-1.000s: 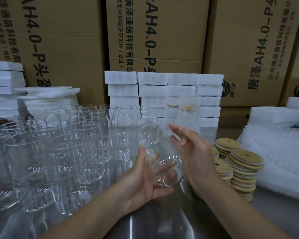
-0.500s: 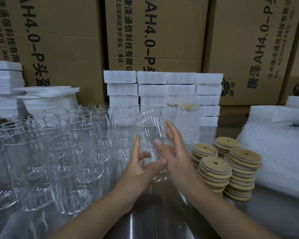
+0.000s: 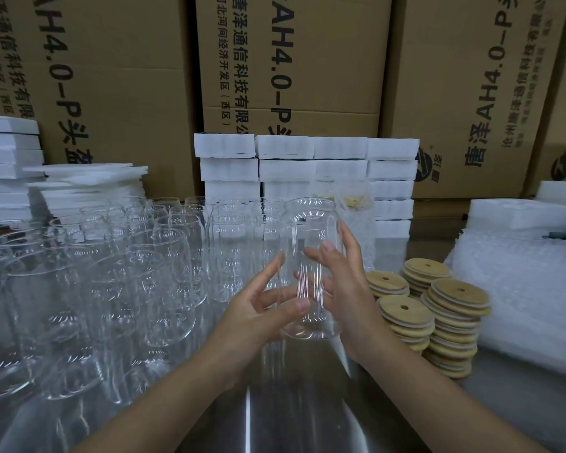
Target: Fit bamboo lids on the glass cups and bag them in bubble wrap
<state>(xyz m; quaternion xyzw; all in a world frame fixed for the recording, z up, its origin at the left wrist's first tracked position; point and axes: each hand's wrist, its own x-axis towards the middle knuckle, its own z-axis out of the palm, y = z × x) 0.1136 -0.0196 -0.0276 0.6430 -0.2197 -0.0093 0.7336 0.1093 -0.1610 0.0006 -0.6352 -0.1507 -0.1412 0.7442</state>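
Note:
I hold one clear glass cup (image 3: 311,237) upright over the steel table (image 3: 301,403), between both hands. My left hand (image 3: 258,312) grips its lower left side, thumb across the front and fingers seen through the glass behind. On the cup's right side, my right hand (image 3: 347,286) holds it with the thumb in front and the fingers reaching up the wall. Stacks of round bamboo lids (image 3: 455,308) with a centre hole stand just right of my right hand. A pile of bubble wrap bags (image 3: 530,289) lies at the far right.
Several empty glass cups (image 3: 121,273) crowd the left half of the table. Bagged cups with lids (image 3: 353,207) stand behind the held cup. White foam blocks (image 3: 285,148) are stacked at the back and left, with cardboard boxes (image 3: 307,60) behind them.
The cup went from tilted, mouth toward me, to upright and slightly higher. Both hands shifted round it, the right hand sliding up its side.

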